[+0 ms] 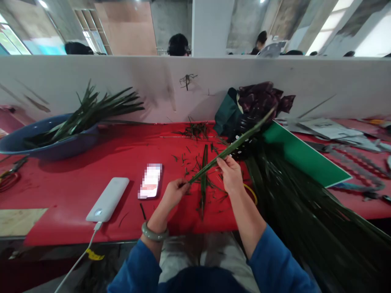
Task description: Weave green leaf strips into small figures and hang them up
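Note:
A long green leaf strip [241, 140] slants from lower left to upper right above the red table [91, 171]. My left hand [174, 193] pinches its lower end, a jade bangle on that wrist. My right hand [231, 173] grips the same strip further up, fingers closed around it. Beneath the hands lie a loose leaf [203, 179] and several small green trimmings. A yellow ring [252, 191] peeks out beside my right wrist.
A big bundle of dark leaves [305, 211] drapes off the table's right side. A blue basin [49, 140] of leaves stands far left. A phone [150, 181], a white power bank [108, 199] with cable, scissors [12, 169], a green sheet [305, 156] and dark wrapping paper [259, 99] lie around.

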Demonstrator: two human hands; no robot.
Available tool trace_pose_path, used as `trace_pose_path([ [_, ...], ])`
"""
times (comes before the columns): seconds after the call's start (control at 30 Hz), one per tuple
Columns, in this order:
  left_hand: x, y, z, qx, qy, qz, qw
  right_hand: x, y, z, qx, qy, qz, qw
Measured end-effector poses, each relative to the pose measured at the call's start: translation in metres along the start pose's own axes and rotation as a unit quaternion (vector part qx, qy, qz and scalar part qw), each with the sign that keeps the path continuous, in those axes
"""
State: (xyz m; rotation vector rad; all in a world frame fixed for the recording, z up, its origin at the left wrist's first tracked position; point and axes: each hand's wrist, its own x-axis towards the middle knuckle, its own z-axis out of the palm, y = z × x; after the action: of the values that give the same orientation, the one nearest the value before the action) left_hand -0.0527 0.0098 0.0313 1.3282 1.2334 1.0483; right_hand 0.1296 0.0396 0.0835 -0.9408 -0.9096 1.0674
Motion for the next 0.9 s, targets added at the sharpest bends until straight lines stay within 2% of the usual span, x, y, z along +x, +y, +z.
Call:
trace_pose_path([
  [0.1, -0.005, 0.007, -0.012, 0.033, 0.059, 0.040, 0.997, -0.016, -0.014, -0.008, 0.020, 0.016, -0.026, 0.999],
  [0.17, -0.009, 0.013, -0.013, 0.015, 0.136, 0.066, 0.988, -0.028, -0.018, -0.011, 0.036, 0.029, -0.039, 0.998],
  [0.23, -0.016, 0.019, -0.007, -0.047, 0.238, 0.079, 0.967, -0.041, -0.019, -0.013, 0.058, 0.033, -0.056, 0.996],
  [0.27, -0.021, 0.022, -0.001, -0.082, 0.275, 0.078, 0.955, -0.047, -0.018, -0.014, 0.067, 0.029, -0.067, 0.995],
  [0.3, -0.027, 0.026, 0.007, -0.114, 0.287, 0.070, 0.948, -0.054, -0.017, -0.014, 0.070, 0.018, -0.079, 0.994],
  [0.33, -0.034, 0.029, 0.015, -0.149, 0.259, 0.059, 0.953, -0.061, -0.016, -0.014, 0.064, 0.000, -0.093, 0.994],
  [0.4, -0.047, 0.036, 0.030, -0.225, 0.116, 0.018, 0.967, -0.075, -0.012, -0.016, 0.016, -0.050, -0.132, 0.990],
  [0.43, -0.053, 0.039, 0.037, -0.260, 0.054, -0.008, 0.964, -0.081, -0.009, -0.017, -0.023, -0.080, -0.152, 0.985],
  [0.5, -0.061, 0.045, 0.044, -0.317, -0.012, -0.056, 0.947, -0.094, -0.006, -0.022, -0.105, -0.149, -0.185, 0.966],
  [0.6, -0.066, 0.048, 0.043, -0.344, -0.033, -0.095, 0.933, -0.105, -0.005, -0.031, -0.196, -0.253, -0.202, 0.926],
  [0.67, -0.066, 0.046, 0.039, -0.335, -0.040, -0.106, 0.935, -0.105, -0.006, -0.038, -0.243, -0.279, -0.209, 0.905],
  [0.73, -0.066, 0.044, 0.033, -0.321, -0.037, -0.112, 0.940, -0.098, -0.005, -0.049, -0.307, -0.258, -0.212, 0.891],
  [0.8, -0.063, 0.042, 0.027, -0.314, -0.021, -0.116, 0.942, -0.084, -0.002, -0.063, -0.411, -0.204, -0.197, 0.866],
  [0.83, -0.062, 0.042, 0.025, -0.317, -0.010, -0.113, 0.942, -0.076, 0.001, -0.072, -0.479, -0.172, -0.176, 0.843],
  [0.9, -0.057, 0.041, 0.019, -0.335, 0.010, -0.100, 0.937, -0.060, 0.008, -0.090, -0.611, -0.132, -0.104, 0.773],
])
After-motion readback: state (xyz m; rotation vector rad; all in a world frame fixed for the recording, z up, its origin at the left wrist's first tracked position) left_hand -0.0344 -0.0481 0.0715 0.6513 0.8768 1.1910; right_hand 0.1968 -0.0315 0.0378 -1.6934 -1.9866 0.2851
